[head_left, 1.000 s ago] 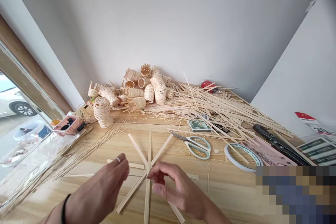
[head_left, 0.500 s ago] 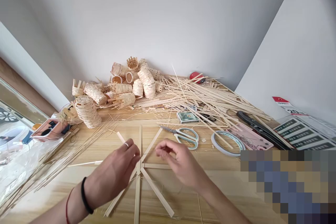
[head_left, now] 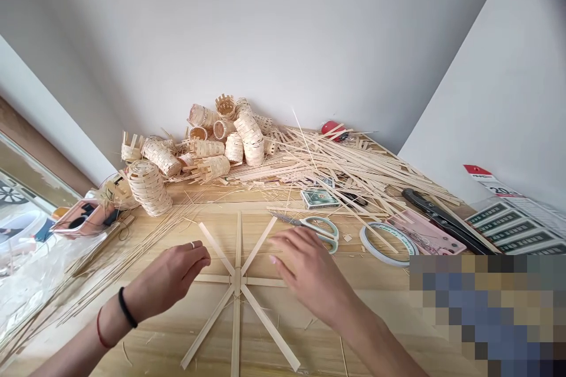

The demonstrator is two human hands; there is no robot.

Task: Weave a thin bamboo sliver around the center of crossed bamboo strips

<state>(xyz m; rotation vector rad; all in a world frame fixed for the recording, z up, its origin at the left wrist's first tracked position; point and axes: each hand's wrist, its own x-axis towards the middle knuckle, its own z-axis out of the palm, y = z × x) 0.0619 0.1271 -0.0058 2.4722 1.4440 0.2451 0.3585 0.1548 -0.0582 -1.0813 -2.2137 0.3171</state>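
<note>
Flat pale bamboo strips [head_left: 237,318] lie crossed in a star on the wooden table, with thin strands around their centre. My left hand [head_left: 174,274] hovers left of the star, its fingers curled and pressed together; whatever they hold, if anything, is hidden. On the other side, my right hand [head_left: 298,262] is above the right-pointing strip, thumb and fingers apart and nothing between them. Scissors [head_left: 322,230] with pale blue and white handles lie just beyond my right hand, partly covered by it.
Small woven baskets [head_left: 148,188] are piled at the back left, beside a heap of loose strips [head_left: 362,159]. A tape roll [head_left: 389,243], pink tray [head_left: 428,234] and black-handled tool [head_left: 446,221] lie right. Thin strands [head_left: 132,250] and a pink container [head_left: 84,217] are left.
My left hand has moved left, away from the star's centre, uncovering more strips. My right hand has shifted slightly and its fingers have spread; it now covers part of the scissors.
</note>
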